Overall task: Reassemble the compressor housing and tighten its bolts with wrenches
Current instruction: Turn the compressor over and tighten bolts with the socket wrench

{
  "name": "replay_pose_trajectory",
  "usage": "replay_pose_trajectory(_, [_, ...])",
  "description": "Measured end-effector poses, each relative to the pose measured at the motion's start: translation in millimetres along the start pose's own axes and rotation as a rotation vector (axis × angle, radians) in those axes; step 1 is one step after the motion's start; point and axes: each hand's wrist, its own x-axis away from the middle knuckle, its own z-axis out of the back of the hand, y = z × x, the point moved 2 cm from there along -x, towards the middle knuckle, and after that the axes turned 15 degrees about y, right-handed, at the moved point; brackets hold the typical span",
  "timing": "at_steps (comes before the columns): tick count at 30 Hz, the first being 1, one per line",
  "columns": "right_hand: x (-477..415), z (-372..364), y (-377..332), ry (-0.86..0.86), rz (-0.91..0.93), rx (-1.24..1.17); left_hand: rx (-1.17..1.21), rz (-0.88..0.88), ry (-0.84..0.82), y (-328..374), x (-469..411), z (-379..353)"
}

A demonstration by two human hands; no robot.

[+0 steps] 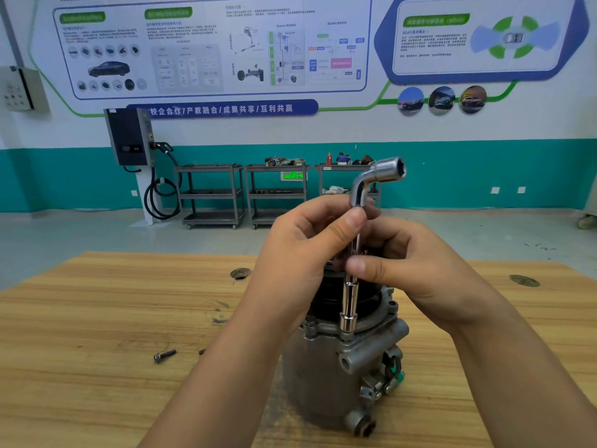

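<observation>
Two hands hold the upright wrench [350, 305]: the left hand [300, 250] curls round its shaft near the bend, and the right hand [410, 266] pinches it just below. Its lower socket rests on the rim of the compressor [316, 383], which stands on the table [97, 318]. The hands hide most fingertips and the compressor's top.

Compressor [323, 376] stood on table [97, 318]. Wrench [350, 302] seated upright on compressor top rim, held by left hand [300, 253] above, right hand [420, 270] below. Bolt [164, 355] laid left of compressor. Carts [211, 195] ranged behind table, along wall [452, 130].
</observation>
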Motion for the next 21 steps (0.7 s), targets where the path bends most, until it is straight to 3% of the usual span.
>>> replay_pose_trajectory(10, [0.8, -0.5, -0.7, -0.034, -0.029, -0.118, 0.016, 0.047, -0.025, 3.2, 2.5, -0.6])
replay_pose_trajectory(21, [0.2, 0.8, 2.5, 0.023, -0.012, 0.007, 0.009, 0.018, 0.032, 1.3, 1.2, -1.1])
